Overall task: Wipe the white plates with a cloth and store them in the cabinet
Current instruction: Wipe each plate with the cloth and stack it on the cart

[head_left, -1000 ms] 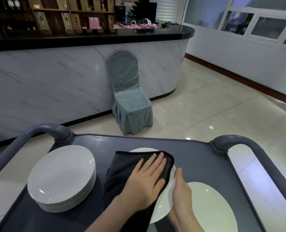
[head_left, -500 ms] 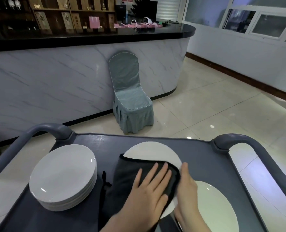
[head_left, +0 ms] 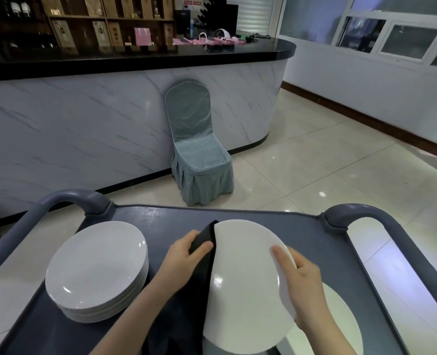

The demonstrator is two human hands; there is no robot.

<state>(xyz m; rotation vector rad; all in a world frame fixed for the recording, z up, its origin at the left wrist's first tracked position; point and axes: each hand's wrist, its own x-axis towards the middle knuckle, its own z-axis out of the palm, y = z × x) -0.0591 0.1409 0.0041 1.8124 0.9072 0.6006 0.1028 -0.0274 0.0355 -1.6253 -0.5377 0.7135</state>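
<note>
head view shows the plate (head_left: 243, 278) raised and tilted over the cart (head_left: 302, 234), near centre. right hand (head_left: 304, 285) pinches its right rim, thumb on the face; left hand (head_left: 184, 254) clutches the dark cloth (head_left: 204, 278) against its left edge. the glaze looks slick, so a hard wipe could twist it out of that one-sided pinch and drop it onto the second plate (head_left: 340, 311) near right, seemingly just beneath. the stack (head_left: 94, 267) sits left.

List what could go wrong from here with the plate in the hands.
1. The plate is raised, the right hand gripping one rim and the left hand holding the cloth at the other; it may slip onto the lower plate.
2. The left forearm works close to the stack and could nudge it.
</note>
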